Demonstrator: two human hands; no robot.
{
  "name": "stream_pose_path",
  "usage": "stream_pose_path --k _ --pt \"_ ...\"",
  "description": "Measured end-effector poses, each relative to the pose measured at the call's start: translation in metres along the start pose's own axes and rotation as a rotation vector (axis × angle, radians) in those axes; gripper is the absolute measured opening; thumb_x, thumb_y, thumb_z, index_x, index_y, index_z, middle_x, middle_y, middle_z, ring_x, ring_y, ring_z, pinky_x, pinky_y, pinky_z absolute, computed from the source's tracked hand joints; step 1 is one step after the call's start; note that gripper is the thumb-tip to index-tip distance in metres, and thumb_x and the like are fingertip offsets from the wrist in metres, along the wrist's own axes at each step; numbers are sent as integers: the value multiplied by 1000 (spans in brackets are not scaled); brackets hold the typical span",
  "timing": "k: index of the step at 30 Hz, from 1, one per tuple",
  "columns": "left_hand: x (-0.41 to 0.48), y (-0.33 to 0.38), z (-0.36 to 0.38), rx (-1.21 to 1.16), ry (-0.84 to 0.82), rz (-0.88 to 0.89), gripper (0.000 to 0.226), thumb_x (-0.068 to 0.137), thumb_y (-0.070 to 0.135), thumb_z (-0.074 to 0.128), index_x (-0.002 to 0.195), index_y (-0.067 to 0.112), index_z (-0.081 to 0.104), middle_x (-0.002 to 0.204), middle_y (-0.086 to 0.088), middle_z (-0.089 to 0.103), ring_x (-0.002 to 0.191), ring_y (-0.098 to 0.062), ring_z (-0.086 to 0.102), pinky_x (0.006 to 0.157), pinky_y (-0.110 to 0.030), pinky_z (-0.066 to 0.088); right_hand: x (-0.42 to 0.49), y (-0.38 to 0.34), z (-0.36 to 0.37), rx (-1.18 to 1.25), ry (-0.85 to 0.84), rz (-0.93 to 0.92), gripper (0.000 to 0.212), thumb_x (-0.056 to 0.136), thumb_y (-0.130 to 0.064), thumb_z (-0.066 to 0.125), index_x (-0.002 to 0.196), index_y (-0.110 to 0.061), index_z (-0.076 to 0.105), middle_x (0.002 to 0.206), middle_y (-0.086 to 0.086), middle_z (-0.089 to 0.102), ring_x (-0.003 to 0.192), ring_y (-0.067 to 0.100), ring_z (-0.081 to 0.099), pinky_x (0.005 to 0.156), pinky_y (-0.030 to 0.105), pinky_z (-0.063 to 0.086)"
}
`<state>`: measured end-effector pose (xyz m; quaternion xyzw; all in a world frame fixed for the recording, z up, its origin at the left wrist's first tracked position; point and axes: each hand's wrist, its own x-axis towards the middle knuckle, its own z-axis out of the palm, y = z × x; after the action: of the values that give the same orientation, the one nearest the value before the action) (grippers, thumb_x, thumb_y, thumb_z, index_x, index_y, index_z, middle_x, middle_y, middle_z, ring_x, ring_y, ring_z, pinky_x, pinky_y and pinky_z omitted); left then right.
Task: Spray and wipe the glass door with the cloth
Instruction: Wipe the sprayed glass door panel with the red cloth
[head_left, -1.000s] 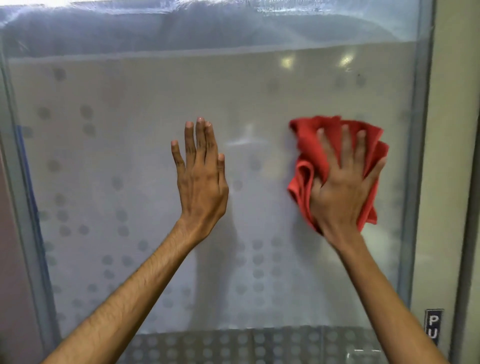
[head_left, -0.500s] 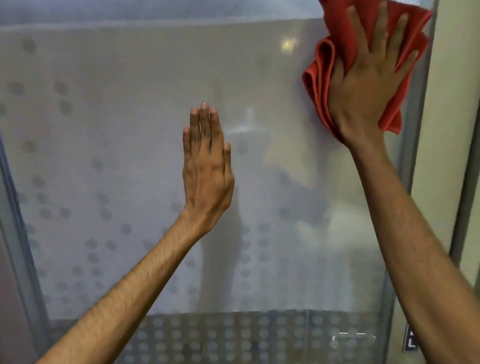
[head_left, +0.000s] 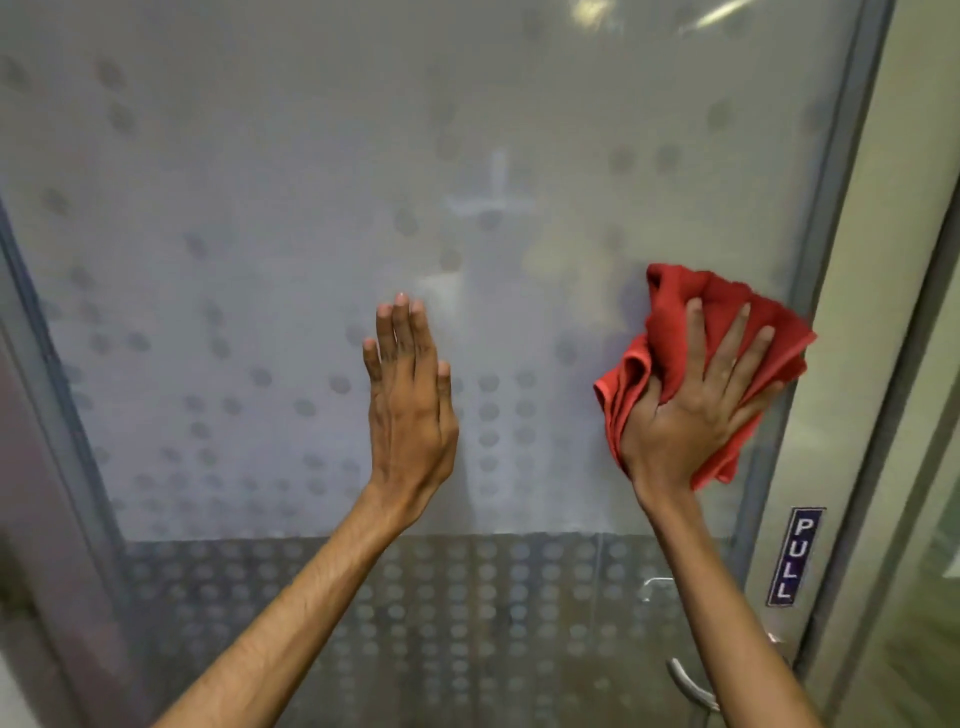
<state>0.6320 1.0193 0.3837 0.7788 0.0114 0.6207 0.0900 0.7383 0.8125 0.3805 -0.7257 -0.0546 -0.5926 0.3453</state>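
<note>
A frosted glass door (head_left: 260, 218) with a pattern of grey dots fills the view. My right hand (head_left: 696, 415) presses a crumpled red cloth (head_left: 670, 322) flat against the glass near the door's right edge, fingers spread over it. My left hand (head_left: 410, 410) lies flat on the glass at the centre, fingers together, holding nothing. No spray bottle is in view.
A grey metal frame (head_left: 826, 260) runs down the door's right side, with a blue PULL sign (head_left: 792, 556) on it. A metal handle (head_left: 685, 680) sits low on the right, partly behind my right forearm. A darker dotted band (head_left: 467, 597) crosses the door's lower part.
My right hand has swept the red cloth down from the door's top right corner to mid height near the right edge. My left hand has stayed flat on the glass.
</note>
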Motion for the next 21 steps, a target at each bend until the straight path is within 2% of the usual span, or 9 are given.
stream_pose_path --k 6,10,12,15,17,21 --pt "-26 -42 -19 72 -19 -43 55 104 8 31 154 -1 10 163 -9 1 152 -20 -7 124 -39 -4 -25 -41 11 44 -8 71 64 92 -45 53 153 -32 36 163 12 28 151 37 20 115 71 14" --pt "-31 -65 -41 107 -35 -52 53 105 11 30 154 0 13 163 -8 3 152 -19 -6 124 -41 -3 -49 -84 15 70 -52 13 62 93 -52 45 152 -34 37 163 12 28 151 38 20 114 73 14" --pt "-33 -73 -52 131 -22 -65 51 105 13 30 153 0 18 162 -10 11 152 -19 -2 124 -42 -5 -63 -109 17 89 -89 -30 63 92 -54 44 152 -35 37 163 11 27 151 37 20 113 74 11" --pt "-33 -80 -70 130 37 -84 45 104 13 33 146 -2 40 154 -16 36 151 -26 13 122 -44 -9 -83 -143 19 125 -161 -117 67 87 -53 48 151 -38 37 164 9 25 152 35 17 114 75 7" --pt "-33 -81 -83 92 72 -88 42 104 14 34 141 -1 48 150 -15 44 149 -29 20 122 -46 -6 -96 -167 20 131 -218 -172 70 84 -52 50 151 -39 37 164 7 23 153 34 14 114 74 5" --pt "-33 -94 -111 -21 64 -257 51 103 27 40 150 8 33 161 -5 23 152 -16 14 125 -34 8 -121 -223 26 205 -292 -248 67 86 -51 50 151 -39 38 165 4 20 153 31 11 114 75 3"
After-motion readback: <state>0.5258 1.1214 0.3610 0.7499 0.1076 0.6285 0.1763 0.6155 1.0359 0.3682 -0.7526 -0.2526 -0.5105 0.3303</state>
